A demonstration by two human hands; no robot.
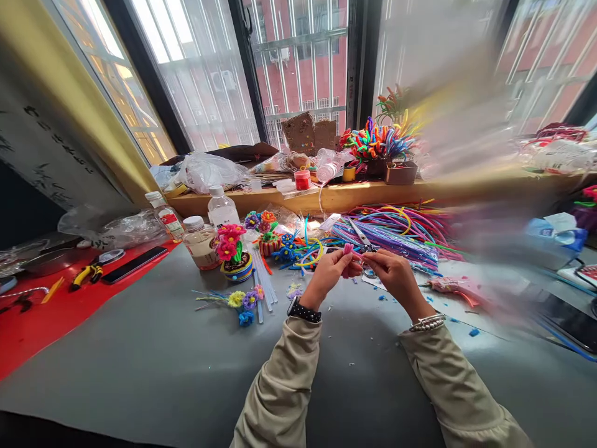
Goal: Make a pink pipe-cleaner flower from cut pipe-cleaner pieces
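Note:
In the middle of the view, my left hand (329, 269) pinches a folded pink pipe cleaner (348, 248) between thumb and fingers. My right hand (394, 270) is closed at the other side of it, with fingertips pressed on its pink end. Just beyond my right fingers are scissors (360, 234), blades pointing up and left; the fingers partly cover their handles. To the left of my hands stands a small pot (237, 269) with pink pipe-cleaner flowers (229, 242). Loose yellow, purple and blue flowers (246, 302) lie in front of it, by clear glue sticks (263, 289).
Bundled pipe cleaners (396, 233) lie behind my hands. A pink glue gun (454, 287) is at the right, partly blurred. Bottles (200, 244) stand at the left, near a phone (134, 265) and yellow-handled pliers (86, 275). The wooden sill (261, 202) holds bags and boxes.

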